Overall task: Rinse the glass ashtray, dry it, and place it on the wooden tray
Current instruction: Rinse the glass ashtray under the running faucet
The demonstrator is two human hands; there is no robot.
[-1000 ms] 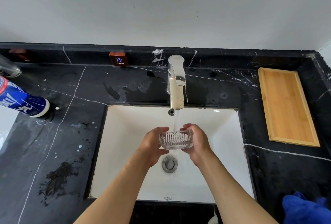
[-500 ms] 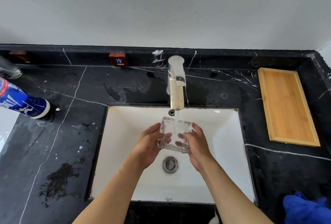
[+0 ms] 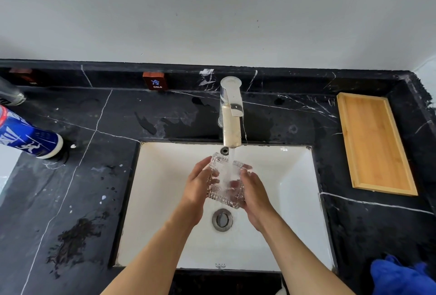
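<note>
Ashtray (image 3: pixel 225 182) tilted steeper — between fingers (image 3: pixel 207 164)

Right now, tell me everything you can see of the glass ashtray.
The glass ashtray is clear, thick and roughly square, with a ribbed, cut-glass pattern along its lower edge. It is tipped up on edge over the white sink, its hollow facing the stream from the faucet, which runs straight onto it. The left hand and right hand clasp its two sides; nothing else touches it. It hangs above the drain, wet.
</note>
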